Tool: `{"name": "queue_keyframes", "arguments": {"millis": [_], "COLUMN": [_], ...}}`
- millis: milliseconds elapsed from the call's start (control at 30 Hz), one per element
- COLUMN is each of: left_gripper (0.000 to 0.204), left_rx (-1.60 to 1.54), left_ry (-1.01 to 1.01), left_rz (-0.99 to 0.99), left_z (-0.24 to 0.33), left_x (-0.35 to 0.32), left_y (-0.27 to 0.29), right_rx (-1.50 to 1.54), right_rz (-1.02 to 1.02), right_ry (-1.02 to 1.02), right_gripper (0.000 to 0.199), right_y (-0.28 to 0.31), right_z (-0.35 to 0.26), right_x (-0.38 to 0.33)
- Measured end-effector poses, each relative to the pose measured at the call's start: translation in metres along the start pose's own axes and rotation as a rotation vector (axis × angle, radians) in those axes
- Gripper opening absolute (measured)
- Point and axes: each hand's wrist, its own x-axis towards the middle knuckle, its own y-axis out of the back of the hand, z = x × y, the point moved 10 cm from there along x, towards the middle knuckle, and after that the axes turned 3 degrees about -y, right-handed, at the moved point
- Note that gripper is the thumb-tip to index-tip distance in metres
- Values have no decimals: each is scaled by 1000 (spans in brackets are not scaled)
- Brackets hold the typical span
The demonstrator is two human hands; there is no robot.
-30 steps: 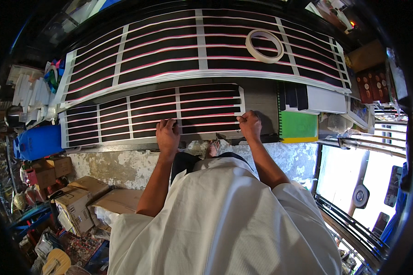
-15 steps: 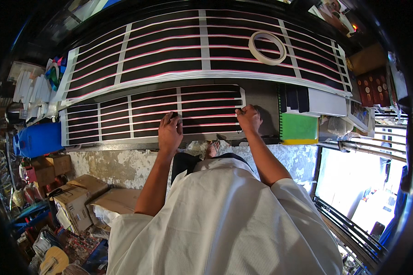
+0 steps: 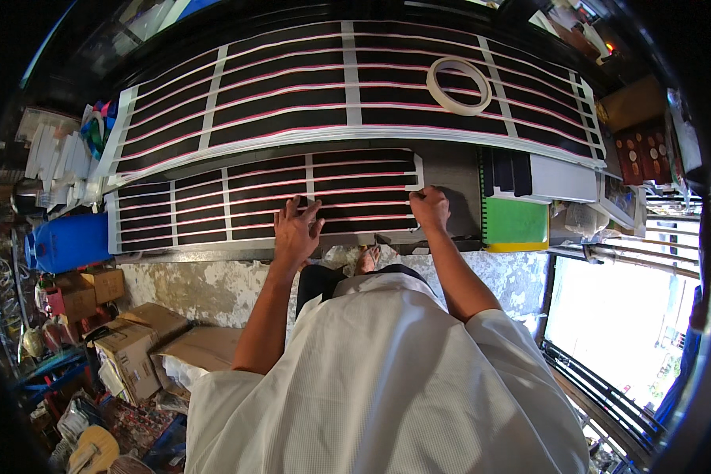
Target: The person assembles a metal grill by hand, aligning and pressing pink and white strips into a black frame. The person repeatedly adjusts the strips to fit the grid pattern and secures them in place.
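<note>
Left hand (image 3: pixel 296 229) lies flat, palm down, fingers spread and extended, pressing on the near panel (image 3: pixel 265 201); it grips nothing. Right hand (image 3: pixel 430 208) sits at the panel's right end, near its lower right corner, fingers curled under with knuckles up; whether the fingertips pinch a strip or only press down cannot be told from this view. The near panel is a flat sheet of black strips with thin pink lines, crossed and framed by white tape bands; it lies on the front edge of the workbench (image 3: pixel 450 178), directly ahead of the person's torso, long side running left to right. Both hands rest on its right half, apart from each other. Just behind it, touching or nearly touching along the long edge, lies a larger panel (image 3: pixel 347 87) of the same striped make, spanning most of the bench. A roll of white tape (image 3: pixel 459 85) lies flat on the larger panel, toward its right side. Right of the near panel, a green notebook (image 3: pixel 515 221) with a yellow lower edge sits on the bench, with dark strips just behind it. At the bench's left end, a blue barrel (image 3: pixel 69 241) stands beside the panel's left edge. Cardboard boxes (image 3: pixel 126 347) sit on the floor below left. White shirt (image 3: pixel 387 379) fills the lower frame.
</note>
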Motion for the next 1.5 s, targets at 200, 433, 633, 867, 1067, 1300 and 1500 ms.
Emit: {"name": "queue_keyframes", "arguments": {"millis": [200, 433, 633, 867, 1067, 1300, 1500], "left_gripper": [53, 54, 54, 55, 54, 53, 56], "left_rx": [12, 39, 29, 31, 28, 21, 59], "left_ry": [-2, -2, 1, -2, 9, 35, 39], "left_rz": [-155, -133, -141, -176, -178, -201, -222], "left_z": [0, 1, 0, -3, -3, -6, -4], "left_x": [-8, -6, -6, -5, -5, -5, -5], "left_y": [-5, -6, -8, -11, -12, -13, -12], "right_rx": [-23, -24, 27, -8, -17, -29, -8], "right_rz": [-3, 1, 33, 63, 54, 55, 10], "right_ry": [12, 30, 52, 86, 30, 36, 60], "right_gripper": [30, 29, 28, 33, 30, 27, 29], "right_y": [-2, -4, 2, 10, 5, -1, -7], "right_z": [1, 2, 2, -23, -28, -20, -16], "right_x": [1, 3, -1, 9, 18, 26, 29]}}
